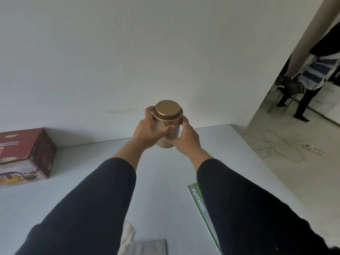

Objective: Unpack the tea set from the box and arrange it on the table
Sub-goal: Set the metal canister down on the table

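Head view: left hand [150, 130] and right hand [186, 134] both grasp the gold tin [168, 124] above the table's [92, 159] far edge

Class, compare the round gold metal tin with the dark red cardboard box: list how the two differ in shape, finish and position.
1. The round gold metal tin is a cylinder with a round lid; the dark red cardboard box is rectangular.
2. The tin is plain and shiny; the box is matt, printed with pictures and scuffed.
3. The left hand and right hand hold the tin above the white table; the box rests on the table at the left.

Both appear closed.
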`<state>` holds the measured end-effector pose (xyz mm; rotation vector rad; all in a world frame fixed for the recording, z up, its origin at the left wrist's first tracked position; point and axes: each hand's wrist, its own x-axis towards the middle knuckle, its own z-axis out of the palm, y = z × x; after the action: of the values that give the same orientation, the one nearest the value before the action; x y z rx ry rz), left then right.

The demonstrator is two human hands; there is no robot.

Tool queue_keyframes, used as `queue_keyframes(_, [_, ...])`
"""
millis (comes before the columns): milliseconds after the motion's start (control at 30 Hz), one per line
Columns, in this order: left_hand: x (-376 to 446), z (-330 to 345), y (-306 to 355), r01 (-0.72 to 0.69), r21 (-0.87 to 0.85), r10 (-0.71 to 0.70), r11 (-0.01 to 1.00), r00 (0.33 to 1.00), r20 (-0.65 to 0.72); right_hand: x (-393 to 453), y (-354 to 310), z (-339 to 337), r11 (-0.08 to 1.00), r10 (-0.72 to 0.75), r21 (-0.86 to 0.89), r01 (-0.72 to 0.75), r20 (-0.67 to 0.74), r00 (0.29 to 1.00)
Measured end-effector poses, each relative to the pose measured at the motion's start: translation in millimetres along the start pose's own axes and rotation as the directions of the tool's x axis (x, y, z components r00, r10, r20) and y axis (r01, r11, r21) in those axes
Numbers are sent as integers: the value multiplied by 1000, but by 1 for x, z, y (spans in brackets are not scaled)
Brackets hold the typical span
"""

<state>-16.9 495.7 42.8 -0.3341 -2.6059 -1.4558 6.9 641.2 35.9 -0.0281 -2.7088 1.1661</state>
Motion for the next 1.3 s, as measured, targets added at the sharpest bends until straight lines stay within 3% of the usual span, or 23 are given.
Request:
queue_keyframes(567, [111, 167, -64, 216, 18, -217, 976, 975, 38, 128, 174, 11, 997, 69, -33, -65, 155, 985])
queue_keyframes(1167, [143, 205, -96, 246, 9, -246, 969, 969, 29, 168, 216, 31, 997, 80, -28, -76, 173, 982])
queue_keyframes(1300, [136, 203, -102, 275, 57, -279, 960, 956, 86, 162, 217, 30, 993, 94, -90, -76, 210, 973])
